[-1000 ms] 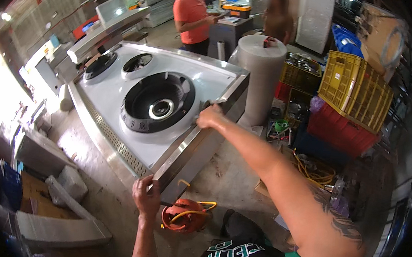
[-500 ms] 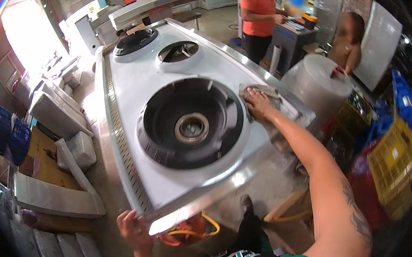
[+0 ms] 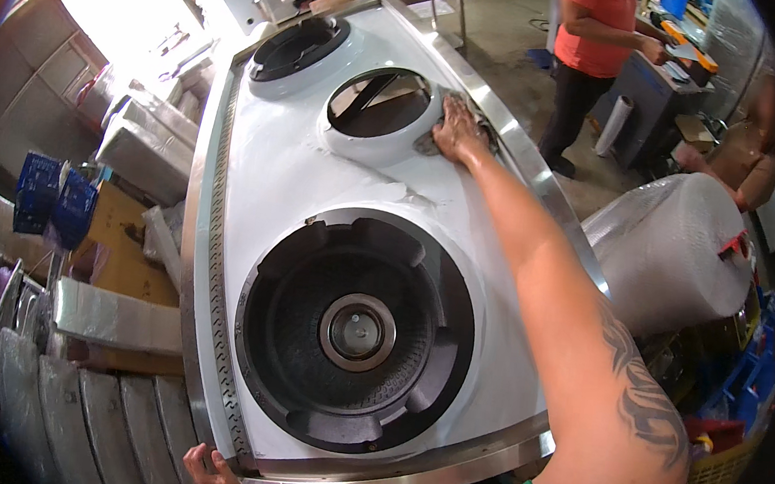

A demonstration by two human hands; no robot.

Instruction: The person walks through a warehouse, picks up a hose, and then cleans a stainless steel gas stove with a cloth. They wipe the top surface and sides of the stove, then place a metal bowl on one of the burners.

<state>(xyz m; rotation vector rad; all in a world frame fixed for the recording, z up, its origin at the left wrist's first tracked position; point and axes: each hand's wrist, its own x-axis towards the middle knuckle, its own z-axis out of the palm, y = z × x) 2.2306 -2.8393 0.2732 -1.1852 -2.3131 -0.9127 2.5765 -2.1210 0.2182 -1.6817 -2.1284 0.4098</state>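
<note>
A long steel-framed stove top (image 3: 275, 152) stretches away from me, its surface pale and shiny. My right hand (image 3: 461, 133) presses a grey cloth (image 3: 428, 144) against the surface, just right of the middle round opening (image 3: 397, 122). Fingers of that hand lie over the cloth, which bunches out on both sides. Beside the near left corner is my left hand (image 3: 214, 475), its fingers loosely bent and apart; the picture's lower edge cuts it off. A big black burner ring (image 3: 269, 361) fills the near part of the top, and a smaller black ring (image 3: 269, 67) sits at the far end.
A perforated strip (image 3: 218, 226) runs along the left side. Right of the stove stands a bubble-wrap roll (image 3: 675, 256), with a person (image 3: 749, 165) behind it. Another person in a red shirt (image 3: 600, 24) stands farther back. Wrapped panels (image 3: 104, 420) lean at the left.
My right hand has moved the cloth farther along the stove, from beside the near burner to beside the middle opening. The view has shifted closer over the stove. My left hand remains by the near corner.
</note>
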